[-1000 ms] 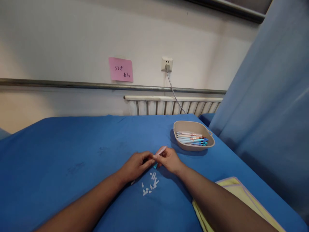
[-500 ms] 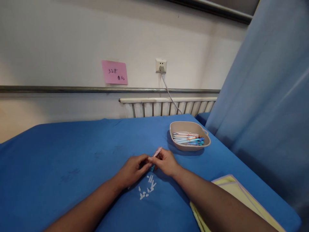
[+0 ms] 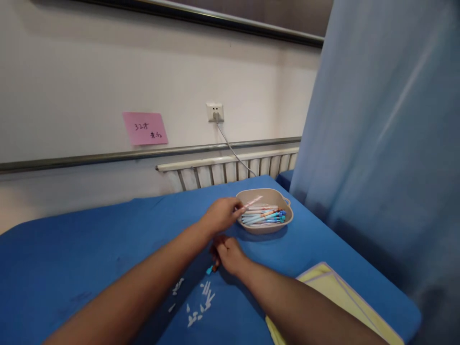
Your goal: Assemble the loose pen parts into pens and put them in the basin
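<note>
My left hand [image 3: 222,213] is at the left rim of the beige basket [image 3: 264,231], closed in a pinch on a pale pink pen [image 3: 253,201] that slants over the pens inside. Below it, my right hand [image 3: 230,255] is low over the bed with its fingers curled downward. Its fingertips are beside a small blue piece [image 3: 209,270] and a small brown piece [image 3: 214,269]; what they grip, if anything, is hidden. Several small white pieces [image 3: 208,298] lie scattered on the blue sheet [image 3: 143,230], nearer to me.
Several pens [image 3: 264,215], mostly white and light blue, lie in the basket. A folded yellow cloth [image 3: 330,297] is under my right forearm. Behind the bed are a white rail [image 3: 201,163] and a plugged-in cord [image 3: 233,151]. A blue curtain [image 3: 366,143] hangs at right.
The hands have separated. The pink pen has passed from my right hand to my left, which has moved right and up to the basket. The camera view has turned to the right.
</note>
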### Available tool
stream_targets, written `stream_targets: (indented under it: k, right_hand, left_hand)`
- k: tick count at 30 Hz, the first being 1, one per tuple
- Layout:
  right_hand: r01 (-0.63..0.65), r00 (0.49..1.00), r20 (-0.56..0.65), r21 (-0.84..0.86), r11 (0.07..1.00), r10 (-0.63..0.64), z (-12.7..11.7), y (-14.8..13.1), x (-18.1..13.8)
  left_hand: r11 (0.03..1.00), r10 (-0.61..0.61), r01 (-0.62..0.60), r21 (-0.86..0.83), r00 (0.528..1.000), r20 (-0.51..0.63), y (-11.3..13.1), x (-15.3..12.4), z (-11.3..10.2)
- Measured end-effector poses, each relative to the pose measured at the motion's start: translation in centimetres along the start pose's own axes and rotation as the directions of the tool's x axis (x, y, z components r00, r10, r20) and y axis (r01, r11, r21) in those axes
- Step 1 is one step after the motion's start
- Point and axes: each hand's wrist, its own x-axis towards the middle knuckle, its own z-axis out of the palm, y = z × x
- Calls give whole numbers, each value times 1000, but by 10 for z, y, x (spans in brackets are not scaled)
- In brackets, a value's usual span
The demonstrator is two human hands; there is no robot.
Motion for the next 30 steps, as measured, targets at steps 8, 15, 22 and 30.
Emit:
stream_targets:
  k: [8,15,22,30]
  right_hand:
    - [9,998,69,-189,982,4,-3,-3,-4]
    - [131,990,100,-402,906,-99,-4,-3,-2]
    - [92,989,141,-335,938,-46,-15,-4,-9]
    - [282,871,489,-578,766,49,-32,-25,-30]
  left_hand:
    - [972,-31,-16,235,980,197,27,90,49]
    - [973,-36,-19,232,972,231,29,91,54]
    - [991,-55,39,130,991,122,11,10,9]
    - [930,-307,330,-161,939,153,-19,-222,18]
